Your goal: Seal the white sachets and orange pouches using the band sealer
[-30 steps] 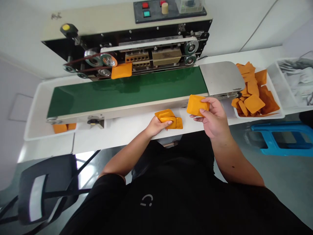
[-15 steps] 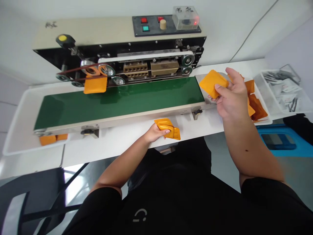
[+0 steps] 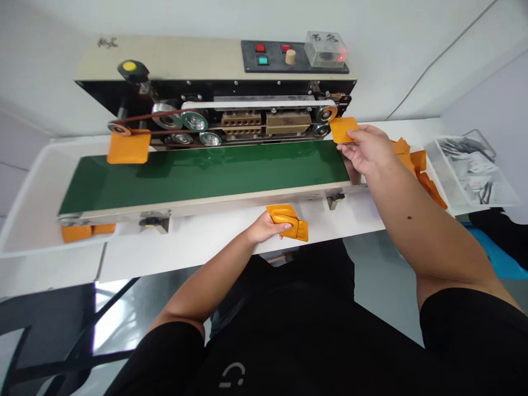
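My left hand point(image 3: 264, 228) lies on the white table, gripping a folded stack of orange square pouches point(image 3: 297, 229) at its front edge. My right hand point(image 3: 368, 149) reaches over the right end of the green conveyor belt point(image 3: 202, 176). Its fingers pinch an orange pouch point(image 3: 343, 130) against the band sealer's point(image 3: 264, 118) moving bands. Another orange pouch point(image 3: 128, 147) hangs from the sealer's left end, above the belt. My forearm hides much of the pile of orange pouches point(image 3: 412, 157) in the right-hand tray.
A white tray of white sachets point(image 3: 470, 176) stands at the far right. A white catch tray point(image 3: 33, 231) with orange pouches point(image 3: 76, 233) sits below the belt's left end. The sealer's control panel point(image 3: 295, 58) is at the back. A dark chair point(image 3: 41, 330) stands at lower left.
My right hand has moved left, carrying its pouch from above the steel plate to the sealer's right end. The pouch on the sealer has travelled left. My left hand stays on its stack.
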The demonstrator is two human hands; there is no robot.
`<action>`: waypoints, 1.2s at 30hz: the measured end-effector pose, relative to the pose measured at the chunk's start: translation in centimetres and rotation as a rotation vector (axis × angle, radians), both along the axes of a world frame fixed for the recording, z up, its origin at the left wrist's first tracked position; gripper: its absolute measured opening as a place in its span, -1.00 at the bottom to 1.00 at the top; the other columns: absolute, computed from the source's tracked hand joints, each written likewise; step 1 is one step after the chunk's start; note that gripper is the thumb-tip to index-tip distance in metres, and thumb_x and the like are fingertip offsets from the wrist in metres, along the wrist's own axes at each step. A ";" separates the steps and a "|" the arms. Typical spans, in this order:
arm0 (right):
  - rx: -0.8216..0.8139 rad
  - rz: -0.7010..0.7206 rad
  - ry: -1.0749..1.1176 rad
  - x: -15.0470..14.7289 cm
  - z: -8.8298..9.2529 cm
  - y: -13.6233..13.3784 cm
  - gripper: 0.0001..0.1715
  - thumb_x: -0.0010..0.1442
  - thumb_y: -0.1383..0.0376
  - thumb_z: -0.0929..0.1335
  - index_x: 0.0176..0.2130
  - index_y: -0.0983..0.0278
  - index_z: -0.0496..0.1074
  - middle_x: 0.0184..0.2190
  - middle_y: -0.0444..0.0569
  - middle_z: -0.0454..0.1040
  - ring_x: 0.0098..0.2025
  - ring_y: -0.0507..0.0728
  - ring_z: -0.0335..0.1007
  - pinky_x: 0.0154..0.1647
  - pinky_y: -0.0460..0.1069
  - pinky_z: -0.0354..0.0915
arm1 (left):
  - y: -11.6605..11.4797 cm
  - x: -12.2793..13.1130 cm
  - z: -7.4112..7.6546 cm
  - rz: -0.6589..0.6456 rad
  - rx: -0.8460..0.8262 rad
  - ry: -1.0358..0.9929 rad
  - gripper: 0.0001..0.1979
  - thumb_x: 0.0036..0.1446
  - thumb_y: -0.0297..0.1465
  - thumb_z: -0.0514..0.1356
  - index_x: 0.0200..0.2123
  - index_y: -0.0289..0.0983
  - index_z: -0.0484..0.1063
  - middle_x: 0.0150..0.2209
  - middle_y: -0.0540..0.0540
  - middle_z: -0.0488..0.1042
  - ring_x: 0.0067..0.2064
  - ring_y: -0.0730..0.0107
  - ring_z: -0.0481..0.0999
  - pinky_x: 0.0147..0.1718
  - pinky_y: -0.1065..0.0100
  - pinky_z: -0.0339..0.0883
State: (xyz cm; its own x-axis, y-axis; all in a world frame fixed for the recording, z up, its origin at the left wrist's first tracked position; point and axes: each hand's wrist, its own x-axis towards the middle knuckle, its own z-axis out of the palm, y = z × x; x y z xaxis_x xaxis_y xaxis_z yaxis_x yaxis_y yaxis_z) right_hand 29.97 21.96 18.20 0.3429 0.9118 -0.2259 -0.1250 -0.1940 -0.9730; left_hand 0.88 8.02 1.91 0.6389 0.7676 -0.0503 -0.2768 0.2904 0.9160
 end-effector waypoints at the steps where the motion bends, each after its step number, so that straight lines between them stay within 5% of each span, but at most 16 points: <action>1: -0.004 0.001 0.004 -0.3 -0.1 0.2 -0.79 0.29 0.40 0.44 -0.20 0.22 0.30 -0.34 -0.09 0.55 -0.44 0.02 0.56 -0.42 -0.10 0.56 | 0.0 0.0 -0.1 0.000 0.000 -0.001 -0.51 0.07 -0.09 0.54 -0.15 -0.36 0.57 -0.32 -0.14 0.61 -0.41 0.39 0.57 -0.55 0.43 0.49; 10: -0.017 0.140 0.042 -1.4 0.6 -1.5 -0.68 0.20 0.24 0.54 -0.12 0.20 0.41 -0.28 -0.03 0.62 -0.37 0.12 0.64 -0.60 -0.13 0.43 | 0.0 -0.1 0.0 -0.001 -0.002 -0.018 -0.53 0.07 -0.10 0.54 -0.19 -0.36 0.58 -0.32 -0.15 0.62 -0.43 0.42 0.56 -0.54 0.44 0.51; 16: 0.192 0.110 -0.160 -2.4 -0.1 -10.8 -0.62 0.22 0.14 0.53 -0.01 0.15 0.47 -0.21 -0.09 0.57 -0.46 0.03 0.53 -0.59 -0.12 0.33 | -0.2 0.1 -0.2 0.025 -0.026 -0.003 -0.49 0.08 -0.10 0.54 -0.09 -0.35 0.58 -0.32 -0.13 0.62 -0.42 0.39 0.59 -0.55 0.44 0.51; 22: 0.171 0.419 -0.495 -6.4 -5.0 -19.8 -0.61 0.27 0.11 0.51 0.06 0.13 0.58 -0.09 0.00 0.55 -0.34 0.07 0.48 -0.46 -0.02 0.40 | -0.4 0.3 -0.2 0.126 -0.083 0.038 -0.43 0.11 -0.05 0.51 0.02 -0.34 0.57 -0.18 -0.22 0.67 -0.31 0.32 0.67 -0.52 0.48 0.51; 25: 0.174 0.464 -0.597 -7.5 -7.4 -20.7 -0.60 0.29 0.16 0.48 0.10 0.11 0.56 -0.09 -0.02 0.50 -0.31 0.08 0.45 -0.39 0.00 0.41 | -0.4 0.3 -0.1 0.116 -0.075 0.043 -0.41 0.10 -0.03 0.51 0.02 -0.34 0.58 -0.16 -0.23 0.68 -0.29 0.30 0.68 -0.50 0.46 0.53; 31: 0.153 0.324 -0.522 -7.3 -10.4 -20.2 -0.53 0.23 0.14 0.51 0.10 0.16 0.49 -0.15 -0.06 0.48 -0.32 0.06 0.40 -0.35 -0.03 0.38 | -0.5 0.3 -0.5 0.142 -0.092 -0.006 -0.42 0.08 -0.06 0.53 -0.01 -0.35 0.58 -0.20 -0.22 0.67 -0.30 0.29 0.68 -0.44 0.41 0.59; 36: 0.058 0.461 -0.442 -7.5 -11.6 -20.3 -0.69 0.26 0.05 0.48 -0.20 0.24 0.52 -0.25 -0.04 0.55 -0.24 0.13 0.49 -0.29 -0.02 0.42 | -0.5 0.2 -0.9 0.154 -0.090 -0.020 -0.42 0.05 -0.05 0.55 -0.02 -0.34 0.59 -0.14 -0.25 0.69 -0.22 0.19 0.73 -0.38 0.34 0.65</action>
State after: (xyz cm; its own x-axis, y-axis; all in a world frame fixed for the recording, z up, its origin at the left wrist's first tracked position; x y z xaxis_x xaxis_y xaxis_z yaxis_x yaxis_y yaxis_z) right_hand 22.45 1.69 6.60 -0.0376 0.9944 -0.0987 0.3738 -0.0776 -0.9243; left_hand 1.06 7.48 0.99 0.5159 0.8494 -0.1115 -0.3425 0.3238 0.8819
